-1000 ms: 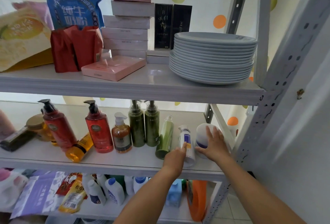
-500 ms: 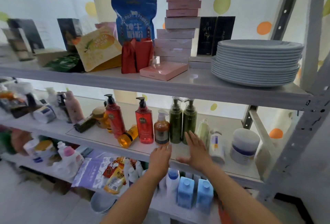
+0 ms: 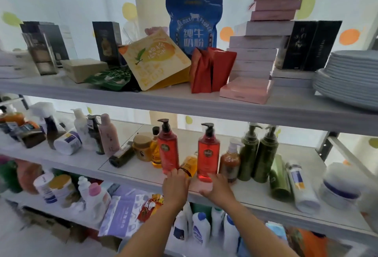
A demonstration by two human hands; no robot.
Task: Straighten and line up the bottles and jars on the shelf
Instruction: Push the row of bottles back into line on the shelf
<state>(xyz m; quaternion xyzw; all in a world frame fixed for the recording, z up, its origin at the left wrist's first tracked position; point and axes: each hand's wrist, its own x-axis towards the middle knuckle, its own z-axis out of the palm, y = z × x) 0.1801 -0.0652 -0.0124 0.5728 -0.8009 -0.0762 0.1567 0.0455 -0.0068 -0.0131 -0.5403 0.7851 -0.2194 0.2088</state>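
On the middle shelf (image 3: 255,194) two red pump bottles (image 3: 168,150) (image 3: 208,154) stand upright, with a small orange bottle (image 3: 189,165) lying tipped between them. My left hand (image 3: 176,185) is at the shelf's front edge, fingertips by the left red bottle's base and the orange bottle. Beneath the right red bottle my right hand (image 3: 214,188) is spread with fingers apart. Neither hand holds anything. To the right stand a brown pump bottle (image 3: 230,161) and two dark green pump bottles (image 3: 257,154). A green bottle (image 3: 279,177) and a white tube (image 3: 300,188) lie flat.
A white jar (image 3: 340,186) sits far right. Left of the red bottles are an amber jar (image 3: 143,147), a fallen dark bottle (image 3: 122,154), a pink bottle (image 3: 109,137) and a tipped white jar (image 3: 68,143). Stacked plates (image 3: 347,80), bags and boxes fill the upper shelf.
Both hands have moved left, from the white tube and jar to the red pump bottles. The view has swung left, showing more of the shelf.
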